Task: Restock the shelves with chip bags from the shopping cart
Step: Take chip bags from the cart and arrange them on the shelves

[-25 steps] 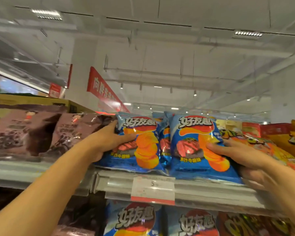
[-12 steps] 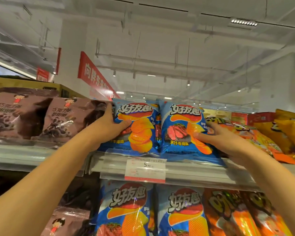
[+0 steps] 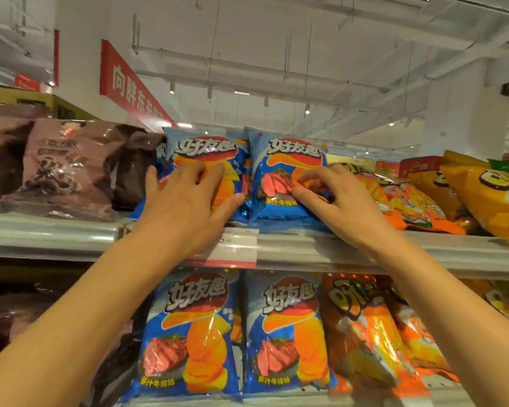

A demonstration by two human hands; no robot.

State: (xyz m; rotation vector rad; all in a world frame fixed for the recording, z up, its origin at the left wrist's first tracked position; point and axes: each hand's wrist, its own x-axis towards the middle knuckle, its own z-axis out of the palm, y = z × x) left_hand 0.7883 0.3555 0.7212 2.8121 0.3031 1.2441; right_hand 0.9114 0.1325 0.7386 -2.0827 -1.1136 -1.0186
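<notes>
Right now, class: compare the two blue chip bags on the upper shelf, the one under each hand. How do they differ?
The left blue bag lies under the left hand, spread flat over its picture. The right blue bag is touched by the right hand with bent fingertips, so its meat picture shows. Both stand upright, side by side, same design.

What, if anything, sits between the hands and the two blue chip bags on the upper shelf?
Nothing visible. The left hand lies spread on the front of the left blue chip bag, and the right hand touches the front of the right blue chip bag. Both bags already stand on the upper shelf.
</notes>
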